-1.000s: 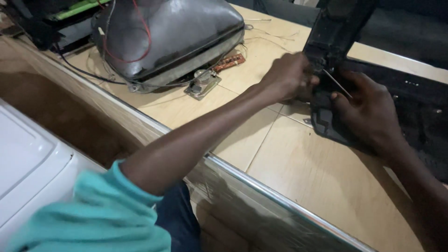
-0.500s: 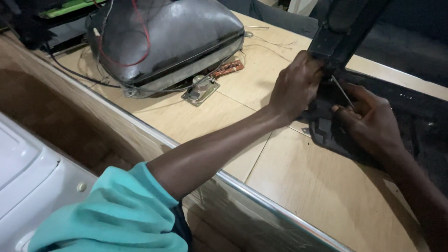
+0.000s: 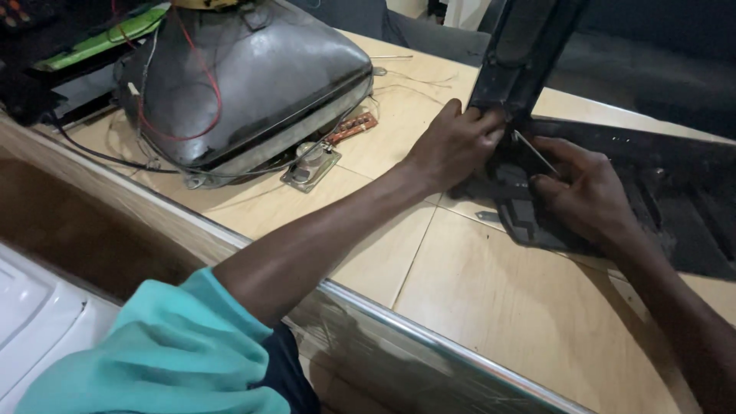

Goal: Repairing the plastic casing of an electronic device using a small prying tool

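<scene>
Hands both on the black plastic casing, far right of the wooden bench. Left hand wraps its fingers around the base of the casing's upright black post, grip closed on it. Right hand pinches a thin metal tool, tip pointing up-left into the joint where post meets casing, just beside the left fingertips. Casing lies flat, running off the right edge of view; its near-left corner overhangs bare bench.

Clearances:
- open wood between the casing and the bench's near edge, which has a metal trim strip running diagonally
- left forearm crosses that open patch; teal sleeve hangs past the trim
- grey picture tube sits face down at the far left, well apart from the hands, red wire looped over it
- small metal part and a copper-coloured circuit strip lie just beside the tube's near edge, between tube and left hand
- white surface below the bench, bottom left
</scene>
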